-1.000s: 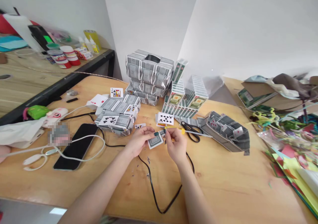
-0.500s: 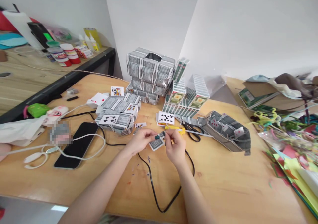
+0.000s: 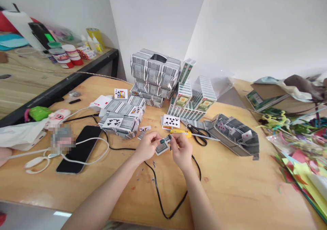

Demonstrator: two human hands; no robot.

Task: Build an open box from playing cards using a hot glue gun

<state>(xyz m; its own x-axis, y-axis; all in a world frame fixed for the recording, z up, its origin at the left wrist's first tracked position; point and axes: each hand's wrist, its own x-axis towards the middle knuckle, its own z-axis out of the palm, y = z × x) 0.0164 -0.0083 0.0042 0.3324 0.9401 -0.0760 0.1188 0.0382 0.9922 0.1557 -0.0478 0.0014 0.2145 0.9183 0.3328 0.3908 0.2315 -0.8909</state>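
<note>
Pale walls (image 3: pixel 158 22) meet in a corner behind a light wooden desk (image 3: pixel 242 192), which has small dark scraps scattered near its middle and a black cord (image 3: pixel 168 218) looping toward the front edge. At the left, a black-framed side desk (image 3: pixel 25 83) carries red-and-white tubs (image 3: pixel 67 56) and small bottles (image 3: pixel 96 46).

To the right on the main desk, an open tray (image 3: pixel 222 140) covered in grey card backs holds loose cards (image 3: pixel 246 135), a few face up. At the back stands a grey card structure (image 3: pixel 153 73) with a dark opening in its top, beside stacked green packs (image 3: pixel 187 111).

Near the desk's middle, a playing card (image 3: pixel 161 149) is held back side up between the two hands. The left hand (image 3: pixel 148 146) pinches it between thumb and fingers; the right hand (image 3: pixel 182 148) has thumb and finger closed on its upper corner.

Fingers cover part of that card. A pixelated patch hides an object beside the phone (image 3: pixel 79 151). The cardboard box (image 3: pixel 270 94) is partly covered by cloth, and both forearms are cut off below.
</note>
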